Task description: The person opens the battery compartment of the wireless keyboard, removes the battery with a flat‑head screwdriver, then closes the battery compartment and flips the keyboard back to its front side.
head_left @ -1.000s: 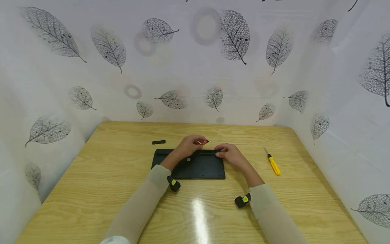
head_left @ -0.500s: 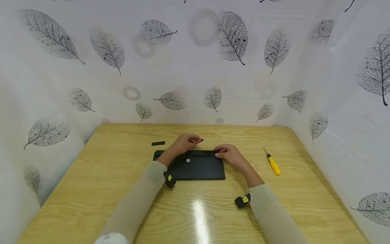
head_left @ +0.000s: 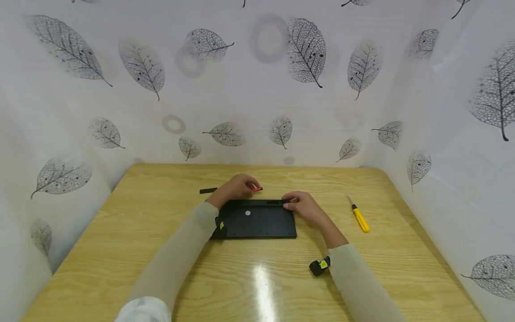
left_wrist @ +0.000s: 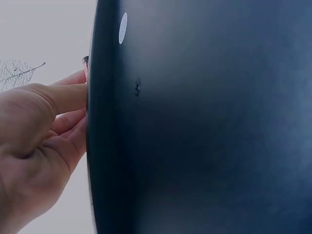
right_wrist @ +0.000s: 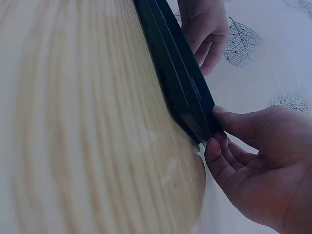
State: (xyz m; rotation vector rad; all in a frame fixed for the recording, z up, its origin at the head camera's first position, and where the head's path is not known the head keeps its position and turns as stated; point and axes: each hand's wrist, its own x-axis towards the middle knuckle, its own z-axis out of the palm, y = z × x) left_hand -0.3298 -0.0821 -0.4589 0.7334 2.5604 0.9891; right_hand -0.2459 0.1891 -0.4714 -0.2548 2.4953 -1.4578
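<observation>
A black keyboard [head_left: 257,223] lies face down on the table, with a round white sticker and an open slot [head_left: 273,202] along its thick far edge. My left hand [head_left: 238,186] reaches over its left part and pinches a small red battery with a black end [head_left: 257,189] beyond that edge; whether it is one or more I cannot tell. In the left wrist view the keyboard [left_wrist: 204,122] hides the fingertips and most of the battery [left_wrist: 86,63]. With thumb and fingers my right hand [head_left: 303,205] grips the keyboard's far right corner, as the right wrist view [right_wrist: 268,156] also shows.
A small black strip-shaped cover [head_left: 208,190] lies behind the keyboard, left of my left hand. A screwdriver with a yellow handle [head_left: 361,220] lies to the right. The wooden table [head_left: 120,250] ends at a leaf-patterned curtain [head_left: 249,89] behind.
My left hand has moved left with the battery, which has tilted flatter. The left forearm now covers more of the keyboard's left side. The right hand stays on the corner.
</observation>
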